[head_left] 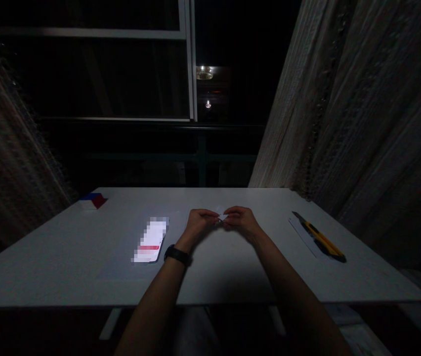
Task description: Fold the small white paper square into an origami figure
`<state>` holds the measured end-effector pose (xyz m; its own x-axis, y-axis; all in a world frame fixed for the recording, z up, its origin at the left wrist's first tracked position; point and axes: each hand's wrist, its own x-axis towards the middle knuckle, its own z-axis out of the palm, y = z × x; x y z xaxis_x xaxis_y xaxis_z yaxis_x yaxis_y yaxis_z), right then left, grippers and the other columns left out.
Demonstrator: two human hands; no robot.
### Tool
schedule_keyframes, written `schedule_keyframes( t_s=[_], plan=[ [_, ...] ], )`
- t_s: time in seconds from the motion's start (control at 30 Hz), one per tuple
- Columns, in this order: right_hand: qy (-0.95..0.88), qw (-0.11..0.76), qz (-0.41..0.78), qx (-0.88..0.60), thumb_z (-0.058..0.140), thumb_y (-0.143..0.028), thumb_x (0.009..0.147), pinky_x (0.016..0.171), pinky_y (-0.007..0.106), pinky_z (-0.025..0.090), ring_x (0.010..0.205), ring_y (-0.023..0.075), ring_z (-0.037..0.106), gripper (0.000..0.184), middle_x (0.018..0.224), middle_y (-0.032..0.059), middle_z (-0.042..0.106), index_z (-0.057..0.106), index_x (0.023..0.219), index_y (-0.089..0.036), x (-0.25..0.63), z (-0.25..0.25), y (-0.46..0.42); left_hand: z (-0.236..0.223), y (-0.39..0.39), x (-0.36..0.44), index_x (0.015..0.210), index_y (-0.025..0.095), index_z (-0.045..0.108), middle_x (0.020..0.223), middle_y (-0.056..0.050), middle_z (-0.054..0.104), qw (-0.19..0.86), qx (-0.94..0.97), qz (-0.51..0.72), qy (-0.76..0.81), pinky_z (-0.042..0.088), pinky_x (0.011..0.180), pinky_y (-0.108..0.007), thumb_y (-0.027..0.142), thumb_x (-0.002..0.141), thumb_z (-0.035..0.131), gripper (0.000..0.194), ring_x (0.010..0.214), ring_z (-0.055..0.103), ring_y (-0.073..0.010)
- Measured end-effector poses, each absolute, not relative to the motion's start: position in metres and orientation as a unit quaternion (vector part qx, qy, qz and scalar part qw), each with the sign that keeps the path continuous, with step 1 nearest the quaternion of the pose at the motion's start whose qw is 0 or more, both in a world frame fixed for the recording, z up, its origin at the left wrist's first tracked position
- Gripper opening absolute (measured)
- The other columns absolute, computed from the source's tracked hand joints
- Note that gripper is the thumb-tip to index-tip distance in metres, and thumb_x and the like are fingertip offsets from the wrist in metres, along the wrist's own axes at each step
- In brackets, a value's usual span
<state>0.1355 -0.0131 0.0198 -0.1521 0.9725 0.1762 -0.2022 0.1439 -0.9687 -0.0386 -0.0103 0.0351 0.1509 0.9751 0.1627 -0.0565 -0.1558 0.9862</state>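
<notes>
Between my two hands, above the middle of the white table (pixel 229 277), is a small folded piece of white paper (pixel 223 217). My left hand (pixel 200 221), with a black band on its wrist, pinches the paper's left side. The right side is pinched by the fingertips of my right hand (pixel 242 220). Both hands are closed and nearly meet at the paper. Its exact shape is hard to make out in the dim light. Left of my left hand lies a phone (pixel 151 241) with a lit, blurred screen.
A yellow and black utility knife (pixel 321 238) rests at the right beside a thin white strip (pixel 303 237). A blue, red and white block (pixel 92 200) sits at the far left corner. Curtains (pixel 288 99) hang on both sides of a dark window (pixel 121 74).
</notes>
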Motion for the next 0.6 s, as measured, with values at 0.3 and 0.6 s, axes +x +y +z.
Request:
schedule_keyframes(
  t_s=[0.3, 0.6],
  plan=[
    [-0.533, 0.541, 0.528, -0.38, 0.081, -0.026, 0.043, 0.057, 0.031, 0.049, 0.055, 0.017, 0.062, 0.03, 0.061, 0.0057, 0.068, 0.069, 0.067, -0.014, 0.1381, 0.0167, -0.0108, 0.036, -0.0127, -0.0383, 0.071, 0.008, 0.071, 0.059, -0.008, 0.066, 0.531, 0.566, 0.495, 0.39, 0.045, 0.054, -0.027, 0.021, 0.049, 0.076, 0.027, 0.051, 0.057, -0.0139],
    [-0.532, 0.534, 0.542, -0.373, 0.081, -0.024, 0.043, 0.059, 0.031, 0.048, 0.056, 0.016, 0.062, 0.025, 0.06, 0.0048, 0.068, 0.07, 0.064, -0.014, 0.1403, 0.0167, -0.0121, 0.036, -0.0126, -0.0406, 0.07, 0.009, 0.072, 0.065, -0.01, 0.068, 0.574, 0.554, 0.468, 0.38, 0.048, 0.057, -0.028, 0.023, 0.045, 0.08, 0.029, 0.056, 0.06, -0.016]
  ],
)
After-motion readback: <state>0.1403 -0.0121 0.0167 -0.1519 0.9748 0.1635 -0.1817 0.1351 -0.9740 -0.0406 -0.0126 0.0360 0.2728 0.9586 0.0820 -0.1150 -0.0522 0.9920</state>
